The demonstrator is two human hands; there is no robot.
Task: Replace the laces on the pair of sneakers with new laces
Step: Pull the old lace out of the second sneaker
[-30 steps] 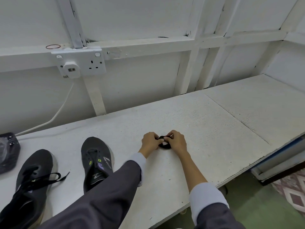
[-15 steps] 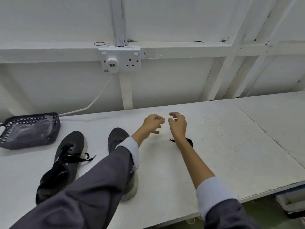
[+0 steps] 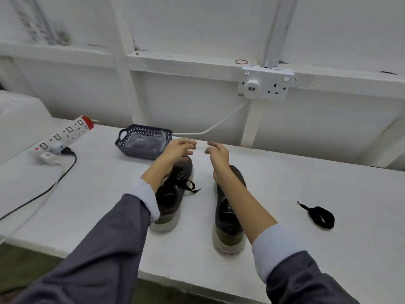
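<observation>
My left hand (image 3: pixel 178 148) and right hand (image 3: pixel 217 153) hang loosely open and empty over the sneakers (image 3: pixel 228 227) on the counter (image 3: pixel 285 172), with the basket (image 3: pixel 142 139) just behind, having released the coiled lace (image 3: pixel 321 217), which now lies off right.

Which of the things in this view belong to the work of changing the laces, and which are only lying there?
For the job:
- left sneaker, lace still in it
- right sneaker
- coiled black lace

Lying about:
- basket, contents unclear
- power strip
- wall socket
</observation>
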